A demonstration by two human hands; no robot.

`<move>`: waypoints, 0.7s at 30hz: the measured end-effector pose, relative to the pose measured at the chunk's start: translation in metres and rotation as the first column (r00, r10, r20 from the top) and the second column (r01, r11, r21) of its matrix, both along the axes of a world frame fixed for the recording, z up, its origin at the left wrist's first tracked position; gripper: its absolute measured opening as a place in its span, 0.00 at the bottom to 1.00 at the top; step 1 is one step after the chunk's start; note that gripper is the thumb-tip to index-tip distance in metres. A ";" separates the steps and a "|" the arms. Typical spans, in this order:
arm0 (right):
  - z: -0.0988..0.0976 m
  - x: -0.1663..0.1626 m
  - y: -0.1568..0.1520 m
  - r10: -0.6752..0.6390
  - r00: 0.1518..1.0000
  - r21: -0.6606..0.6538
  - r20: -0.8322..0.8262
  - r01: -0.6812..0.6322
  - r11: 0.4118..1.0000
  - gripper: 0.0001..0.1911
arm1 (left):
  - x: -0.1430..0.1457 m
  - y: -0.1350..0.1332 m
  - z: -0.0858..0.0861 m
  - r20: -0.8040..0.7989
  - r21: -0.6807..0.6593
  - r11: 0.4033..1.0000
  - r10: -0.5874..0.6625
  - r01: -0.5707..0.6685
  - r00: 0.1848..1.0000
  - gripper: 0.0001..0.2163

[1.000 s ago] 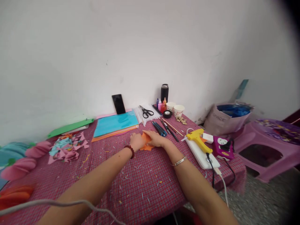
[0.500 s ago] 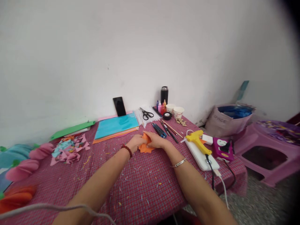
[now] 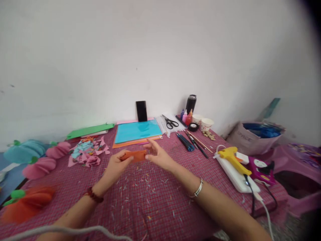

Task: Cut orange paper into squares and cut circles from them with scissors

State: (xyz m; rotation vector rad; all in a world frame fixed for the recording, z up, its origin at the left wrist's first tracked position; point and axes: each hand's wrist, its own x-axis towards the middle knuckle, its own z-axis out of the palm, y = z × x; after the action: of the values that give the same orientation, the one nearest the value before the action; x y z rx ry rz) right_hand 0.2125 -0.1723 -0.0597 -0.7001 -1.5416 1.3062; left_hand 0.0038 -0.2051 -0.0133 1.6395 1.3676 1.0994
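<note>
My left hand (image 3: 115,167) grips a piece of orange paper (image 3: 137,156), thumb in front and fingers behind, held up over the middle of the table. It looks folded or stacked; which, I cannot tell. At the paper's right end my right hand (image 3: 160,157) has its fingers spread, and its thumb tip lies close to the edge, perhaps touching. Beyond the hands lies a pile of coloured sheets (image 3: 139,131) with blue on top. Small paper scraps litter the checked tablecloth (image 3: 135,207) below.
Paper pumpkins (image 3: 40,167) and a heap of pink and blue scraps (image 3: 87,152) occupy the left. Scissors (image 3: 170,122), cutters (image 3: 185,142), pencils, paint bottles and paper cups (image 3: 207,124) stand back right. A yellow glue gun (image 3: 234,160) rests on a white power bank-like box (image 3: 237,177).
The orange paper has been lifted off the table and brought nearer. My right hand has let go and spread its fingers. The view has turned left.
</note>
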 end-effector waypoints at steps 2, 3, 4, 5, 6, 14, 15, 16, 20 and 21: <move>-0.003 -0.033 -0.001 0.054 0.997 -0.072 -0.056 -0.058 0.996 0.48 | -0.021 -0.003 -0.004 0.011 -0.012 1.000 0.027 -0.027 1.000 0.11; -0.005 -0.048 -0.001 0.059 0.995 -0.097 -0.080 -0.067 0.993 0.49 | -0.028 -0.003 -0.006 0.014 -0.014 0.999 0.032 -0.032 0.999 0.11; -0.006 -0.060 -0.002 0.049 0.994 -0.110 -0.096 -0.059 0.992 0.48 | -0.033 -0.003 -0.010 0.017 -0.009 0.999 0.036 -0.036 0.999 0.12; -0.008 -0.070 -0.002 0.026 0.994 -0.112 -0.102 -0.037 0.993 0.47 | -0.037 -0.003 -0.014 0.024 0.003 0.999 0.036 -0.036 0.999 0.13; -0.010 -0.077 -0.001 -0.004 0.995 -0.108 -0.100 -0.007 0.994 0.46 | -0.039 -0.003 -0.019 0.038 0.019 0.999 0.030 -0.030 0.999 0.16; -0.029 -0.088 -0.006 -0.094 0.991 -0.190 -0.100 0.074 0.979 0.38 | -0.032 -0.003 -0.074 0.135 -0.005 1.000 0.016 -0.015 0.991 0.38; -0.028 -0.088 -0.008 -0.088 0.991 -0.190 -0.102 0.067 0.980 0.36 | -0.030 -0.005 -0.076 0.133 -0.005 1.000 0.009 -0.008 0.991 0.36; -0.027 -0.089 -0.011 -0.075 0.992 -0.186 -0.102 0.055 0.981 0.35 | -0.028 -0.007 -0.077 0.125 -0.002 1.000 0.000 0.000 0.992 0.33; -0.020 -0.091 -0.019 -0.029 0.995 -0.102 -0.095 0.019 0.995 0.32 | -0.022 -0.013 -0.070 0.092 0.048 0.999 -0.022 0.017 0.996 0.23; -0.019 -0.091 -0.020 -0.035 0.996 -0.070 -0.084 0.029 0.997 0.31 | -0.022 -0.012 -0.068 0.093 0.075 0.997 -0.016 0.009 0.996 0.22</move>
State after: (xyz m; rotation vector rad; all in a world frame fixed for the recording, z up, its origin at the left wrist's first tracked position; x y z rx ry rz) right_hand 0.1215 -0.1922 -0.0786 -0.7001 -1.4173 1.3537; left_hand -0.0182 -0.2173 -0.0815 1.6260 1.2680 1.2178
